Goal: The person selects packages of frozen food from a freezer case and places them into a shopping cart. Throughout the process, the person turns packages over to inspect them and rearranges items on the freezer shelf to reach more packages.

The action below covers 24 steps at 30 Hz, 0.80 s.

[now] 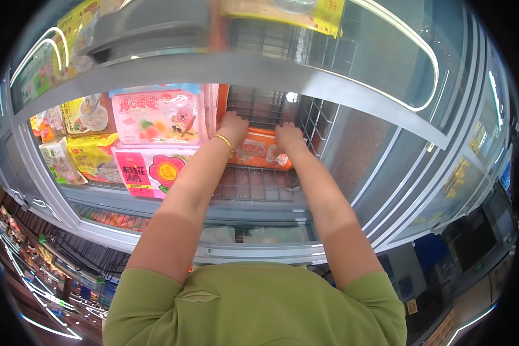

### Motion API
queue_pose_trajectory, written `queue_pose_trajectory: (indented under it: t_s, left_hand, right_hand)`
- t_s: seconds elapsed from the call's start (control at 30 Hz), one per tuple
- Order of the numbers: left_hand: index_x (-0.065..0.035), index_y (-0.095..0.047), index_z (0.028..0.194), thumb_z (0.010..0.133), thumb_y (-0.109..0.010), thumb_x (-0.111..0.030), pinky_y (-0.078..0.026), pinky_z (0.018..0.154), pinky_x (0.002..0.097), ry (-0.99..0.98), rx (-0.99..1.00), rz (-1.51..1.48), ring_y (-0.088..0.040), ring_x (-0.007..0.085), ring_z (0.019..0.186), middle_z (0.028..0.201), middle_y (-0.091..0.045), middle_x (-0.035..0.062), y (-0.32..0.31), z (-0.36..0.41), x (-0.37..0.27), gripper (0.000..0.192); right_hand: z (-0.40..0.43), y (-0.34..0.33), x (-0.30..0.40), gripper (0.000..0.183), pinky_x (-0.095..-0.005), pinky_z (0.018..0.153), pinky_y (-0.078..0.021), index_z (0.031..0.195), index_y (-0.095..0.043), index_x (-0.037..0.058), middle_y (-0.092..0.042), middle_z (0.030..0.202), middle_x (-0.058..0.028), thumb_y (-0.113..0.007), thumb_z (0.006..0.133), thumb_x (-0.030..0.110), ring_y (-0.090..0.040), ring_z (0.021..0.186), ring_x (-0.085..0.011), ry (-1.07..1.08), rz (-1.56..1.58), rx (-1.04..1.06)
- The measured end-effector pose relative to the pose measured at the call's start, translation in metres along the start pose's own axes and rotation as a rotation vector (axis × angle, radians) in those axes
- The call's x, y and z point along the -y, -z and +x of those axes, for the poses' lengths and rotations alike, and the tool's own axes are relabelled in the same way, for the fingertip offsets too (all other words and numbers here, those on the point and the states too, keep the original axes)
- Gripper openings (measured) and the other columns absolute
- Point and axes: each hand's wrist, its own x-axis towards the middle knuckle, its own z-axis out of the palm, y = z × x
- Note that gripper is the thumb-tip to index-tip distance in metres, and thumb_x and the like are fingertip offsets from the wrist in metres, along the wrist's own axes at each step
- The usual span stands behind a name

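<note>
An orange plastic food package lies in a wire-grid section of a glass-topped display freezer. My left hand, with a gold bangle at the wrist, grips its left end, the fingers over the far edge. At the right end, my right hand holds the package the same way. Left of my left hand stands a pink food package with a cartoon animal on it. In front of that is a white and pink package with a large flower, partly behind my left forearm.
The freezer's grey frame bar crosses beyond my hands. A wire divider stands to the right. Yellow food packages lie at the left. Another yellow package shows behind the glass at the far side.
</note>
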Motion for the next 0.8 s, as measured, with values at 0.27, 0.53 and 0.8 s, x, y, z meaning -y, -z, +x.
queue_pose_trajectory:
  t_s: [0.27,0.53,0.8]
  left_hand:
    - [-0.0111,-0.043,0.121,0.051,-0.083,-0.033,-0.046,0.088,0.0441,-0.102,-0.055,-0.436,-0.056,0.0346,0.105,0.108,-0.062,0.0181,-0.015,-0.005,-0.015,0.084]
    - [-0.01,-0.052,0.118,0.053,-0.079,-0.027,-0.046,0.089,0.0413,-0.457,-0.368,-0.202,-0.054,0.0326,0.108,0.11,-0.06,0.0156,0.025,-0.066,-0.03,0.072]
    - [-0.0084,-0.046,0.115,0.06,-0.077,-0.034,-0.046,0.082,0.0442,-0.49,-0.722,-0.397,-0.058,0.0363,0.097,0.103,-0.061,0.0173,0.082,-0.201,-0.042,0.068]
  right_hand:
    - [-0.049,0.014,0.017,0.075,-0.0403,0.084,-0.0499,0.112,-0.051,0.0023,-0.058,0.109,-0.0165,-0.083,0.057,0.041,-0.058,0.103,-0.0301,0.054,0.049,-0.113]
    - [-0.15,0.064,0.047,0.052,-0.0396,0.078,-0.0503,0.105,-0.057,0.0043,-0.062,0.103,-0.0153,-0.073,0.07,0.039,-0.062,0.095,-0.029,0.084,-0.035,-0.208]
    - [-0.309,0.135,0.073,0.038,-0.0396,0.076,-0.0501,0.099,-0.06,0.0063,-0.061,0.097,-0.0113,-0.071,0.07,0.029,-0.06,0.094,-0.027,0.089,-0.202,-0.714]
